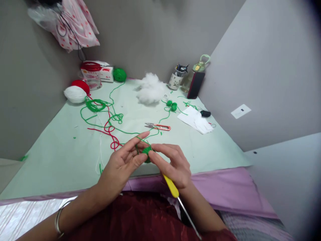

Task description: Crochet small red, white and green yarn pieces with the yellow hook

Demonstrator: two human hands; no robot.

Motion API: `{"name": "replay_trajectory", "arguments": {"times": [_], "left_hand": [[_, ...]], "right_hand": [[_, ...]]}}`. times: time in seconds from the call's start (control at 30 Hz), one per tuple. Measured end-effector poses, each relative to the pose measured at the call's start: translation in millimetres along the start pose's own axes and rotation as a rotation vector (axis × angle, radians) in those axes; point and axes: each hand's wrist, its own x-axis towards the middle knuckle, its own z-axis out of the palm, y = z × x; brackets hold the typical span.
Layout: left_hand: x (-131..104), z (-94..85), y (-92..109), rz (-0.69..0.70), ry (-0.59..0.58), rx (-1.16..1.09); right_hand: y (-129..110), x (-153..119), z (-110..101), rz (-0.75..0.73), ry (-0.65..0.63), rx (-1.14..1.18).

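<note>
Between my two hands is a small green crocheted piece (147, 154). My left hand (125, 157) pinches its left side between thumb and fingers, with green yarn (142, 139) running over the raised index finger. My right hand (173, 163) grips a crochet hook (171, 186) with a yellow handle. The hook's far metal end slants down toward my lap, and its working tip is hidden by the fingers at the green piece. Just beyond my hands lies a pair of orange thread snips (158, 127).
Loose green yarn (96, 105) and red yarn (114, 142) tangle at left, near white (75, 94) and red balls. White stuffing (150, 89) sits at the back centre. Small green balls (173, 106), white paper (195, 119), a pen cup (175, 80), a bottle and a phone (196, 85) stand at right.
</note>
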Motion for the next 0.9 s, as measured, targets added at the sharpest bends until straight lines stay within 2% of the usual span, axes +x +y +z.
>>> {"name": "replay_trajectory", "arguments": {"times": [0.1, 0.17, 0.27, 0.4, 0.63, 0.73, 0.9], "left_hand": [[4, -0.7, 2, -0.053, -0.008, -0.117], [6, -1.8, 4, -0.052, -0.019, -0.134], [7, -5.3, 6, -0.04, -0.013, -0.078], [6, -11.2, 6, -0.08, -0.033, -0.014], [7, -13.5, 8, -0.119, -0.122, -0.121], [7, -12.2, 9, -0.108, -0.156, -0.119], [7, -10.7, 7, -0.049, -0.102, -0.006]], "right_hand": [[-2, 1, 6, 0.147, 0.121, 0.233], [-3, 3, 9, 0.253, 0.147, 0.409], [-4, 8, 6, 0.346, 0.113, 0.565], [-5, 10, -2, 0.452, 0.085, 0.634], [2, 9, -4, 0.701, 0.097, 0.892], [4, 7, 4, 0.745, 0.13, 1.001], [2, 4, 15, 0.673, 0.152, 0.926]]}}
